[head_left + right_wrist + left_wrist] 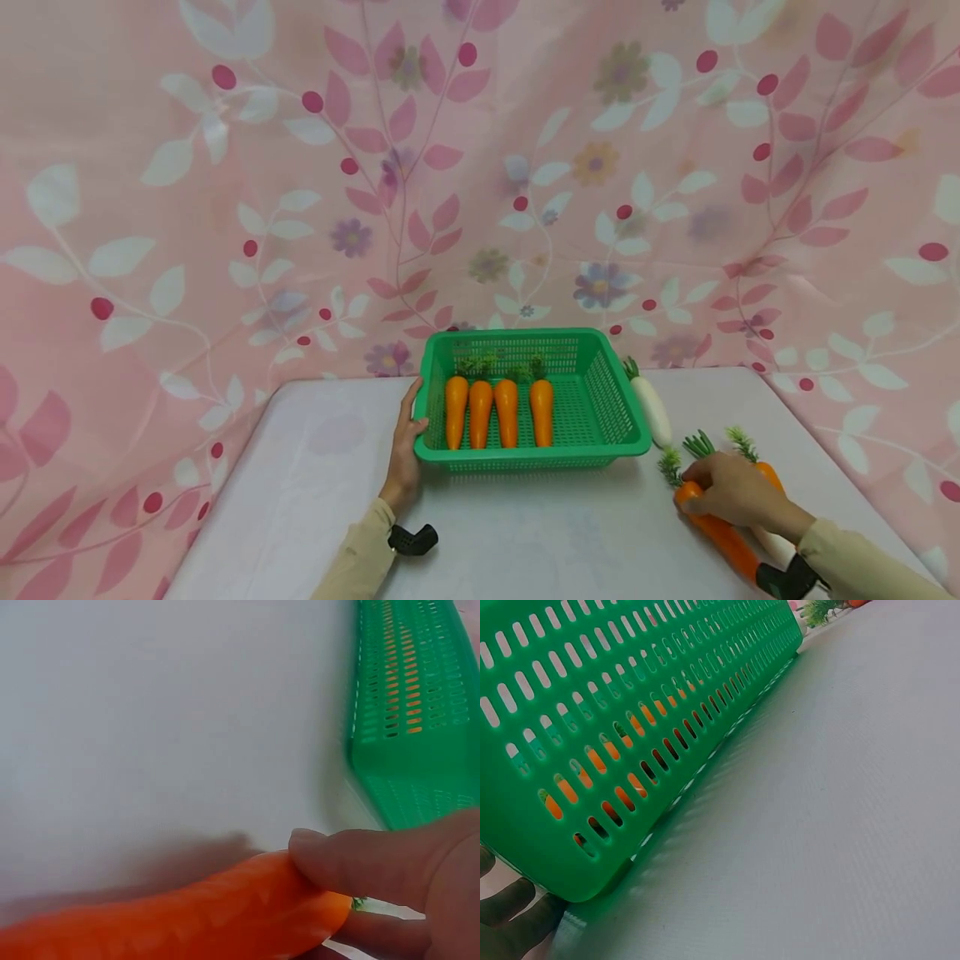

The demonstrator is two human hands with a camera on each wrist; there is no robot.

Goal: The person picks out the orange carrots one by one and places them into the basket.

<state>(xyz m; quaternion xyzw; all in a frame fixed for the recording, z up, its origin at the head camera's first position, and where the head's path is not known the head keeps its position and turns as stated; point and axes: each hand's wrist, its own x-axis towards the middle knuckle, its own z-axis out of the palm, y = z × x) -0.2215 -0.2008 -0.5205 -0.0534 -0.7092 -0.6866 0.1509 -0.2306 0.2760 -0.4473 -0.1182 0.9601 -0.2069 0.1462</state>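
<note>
White table (pixel 525 533) and green basket (pixel 611 400) bear no writing.

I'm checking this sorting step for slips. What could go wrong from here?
The right hand grips one orange toy carrot among other vegetables lying close together; lifting it may knock the neighbouring orange carrot. The green slotted plastic basket is steadied only at its left edge by the left hand, so a bump on the right side might turn it against the white toy radish beside it.
</note>
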